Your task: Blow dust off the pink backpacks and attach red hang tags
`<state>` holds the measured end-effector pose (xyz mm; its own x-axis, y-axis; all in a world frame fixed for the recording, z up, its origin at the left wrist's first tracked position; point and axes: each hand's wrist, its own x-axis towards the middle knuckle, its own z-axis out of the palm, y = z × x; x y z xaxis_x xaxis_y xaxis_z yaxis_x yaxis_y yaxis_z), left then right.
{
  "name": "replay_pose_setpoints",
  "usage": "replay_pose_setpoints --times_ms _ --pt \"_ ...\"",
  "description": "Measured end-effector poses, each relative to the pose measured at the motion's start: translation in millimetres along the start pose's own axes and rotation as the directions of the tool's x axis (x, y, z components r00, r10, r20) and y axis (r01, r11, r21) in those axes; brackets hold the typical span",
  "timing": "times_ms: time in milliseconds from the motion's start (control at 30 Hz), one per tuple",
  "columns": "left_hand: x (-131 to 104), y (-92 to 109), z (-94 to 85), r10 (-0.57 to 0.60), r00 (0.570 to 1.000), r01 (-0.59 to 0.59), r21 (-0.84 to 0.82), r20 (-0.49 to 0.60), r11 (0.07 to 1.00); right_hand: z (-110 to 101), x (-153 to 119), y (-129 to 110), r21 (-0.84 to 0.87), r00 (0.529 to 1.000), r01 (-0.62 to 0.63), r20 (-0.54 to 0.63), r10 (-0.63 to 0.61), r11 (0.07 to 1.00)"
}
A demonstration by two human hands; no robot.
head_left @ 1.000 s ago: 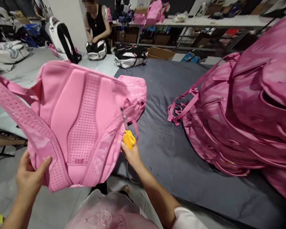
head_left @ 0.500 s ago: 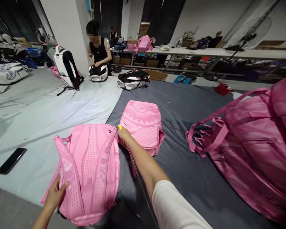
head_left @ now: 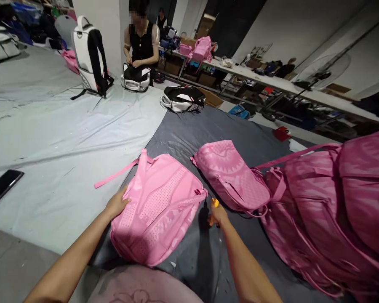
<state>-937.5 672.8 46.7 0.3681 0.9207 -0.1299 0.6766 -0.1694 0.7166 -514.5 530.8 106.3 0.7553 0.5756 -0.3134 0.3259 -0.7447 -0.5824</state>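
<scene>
Backpack (head_left: 158,206) lay back-up on the grey mat (head_left: 240,126), at 11 o'clock from my right hand (head_left: 219,213), which was closed on a yellow cutter (head_left: 213,206). My left hand (head_left: 116,203) rested flat on it. Cutter's tip, near the fabric, could nick it.

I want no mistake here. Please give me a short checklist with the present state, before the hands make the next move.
1. Pink backpack lies flat on the dark sheet: ok.
2. Left hand rests on its edge: ok.
3. Right hand grips the yellow tool: ok.
4. Tool clear of the backpack: ok, apart.
5. Tool's tip visible: cannot tell.
6. Second pink backpack lies apart from the first: ok.
</scene>
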Motion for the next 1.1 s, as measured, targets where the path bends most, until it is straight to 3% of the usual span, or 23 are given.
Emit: replay_pose_setpoints --times_ms 100,167,233,300,400,467,533,600,633,700,767,800,833,900,933,967,1067,1100 --pt "-19 45 27.2 0.02 0.99 0.021 0.287 -0.139 0.958 -36 -32 30 0.054 0.997 -0.081 0.016 0.08 0.995" --pt "-38 64 47.1 0.088 0.987 -0.019 0.437 -0.137 0.899 -52 -61 35 0.112 0.999 -0.044 -0.002 0.045 0.993" --pt "-52 73 61.4 0.115 0.99 -0.055 0.527 -0.082 0.848 -56 -91 32 0.133 0.999 0.025 0.022 -0.028 0.991" --pt "-59 77 65.8 0.106 0.991 -0.044 0.554 -0.08 0.831 -49 -118 26 0.134 0.985 0.104 0.126 -0.121 0.986" --pt "-68 81 56.0 0.112 0.991 -0.072 0.395 -0.079 0.916 -34 -142 16 0.146 0.909 0.231 0.32 -0.267 0.962" --pt "-82 81 46.4 0.181 0.983 -0.18 0.134 0.004 0.975 -34 -143 8 0.135 0.869 0.292 0.377 -0.321 0.947" --pt "-98 76 41.3 0.281 0.947 -0.247 -0.206 0.153 0.947 -44 -131 -3 0.088 0.861 0.336 0.376 -0.344 0.938" --pt "-109 69 42.9 0.286 0.924 -0.119 -0.52 0.254 0.846 -56 -107 -21 -0.013 0.875 0.373 0.338 -0.347 0.928" --pt "-111 65 45.8 0.212 0.938 0.015 -0.642 0.274 0.766 -59 -95 -32 -0.087 0.885 0.391 0.307 -0.349 0.916" --pt "-106 59 53.5 -0.048 0.949 0.288 -0.797 0.311 0.531 -56 -75 -57 -0.261 0.901 0.416 0.247 -0.356 0.871" --pt "-94 57 60.2 -0.272 0.879 0.464 -0.831 0.391 0.305 -40 -72 -77 -0.442 0.897 0.439 0.262 -0.355 0.782" --pt "-87 57 62.6 -0.334 0.835 0.524 -0.816 0.437 0.244 -29 -78 -82 -0.505 0.875 0.481 0.329 -0.355 0.717" --pt "-81 57 64.5 -0.375 0.798 0.571 -0.792 0.472 0.216 -19 -89 -84 -0.533 0.832 0.547 0.434 -0.347 0.645" --pt "-73 59 67.3 -0.429 0.745 0.63 -0.75 0.511 0.201 -6 -115 -80 -0.474 0.678 0.701 0.674 -0.293 0.533" --pt "-70 60 68.5 -0.445 0.729 0.646 -0.737 0.52 0.197 -4 -127 -76 -0.421 0.601 0.749 0.756 -0.258 0.512" --pt "-68 61 69.6 -0.456 0.718 0.658 -0.727 0.526 0.196 -6 -136 -73 -0.397 0.565 0.763 0.793 -0.228 0.511" --pt "-68 62 71.2 -0.467 0.709 0.683 -0.681 0.529 0.265 -23 -148 -76 -0.479 0.669 0.7 0.699 -0.253 0.53" --pt "-68 63 71.0 -0.468 0.718 0.684 -0.647 0.515 0.337 -28 -149 -81 -0.472 0.667 0.704 0.695 -0.268 0.531"
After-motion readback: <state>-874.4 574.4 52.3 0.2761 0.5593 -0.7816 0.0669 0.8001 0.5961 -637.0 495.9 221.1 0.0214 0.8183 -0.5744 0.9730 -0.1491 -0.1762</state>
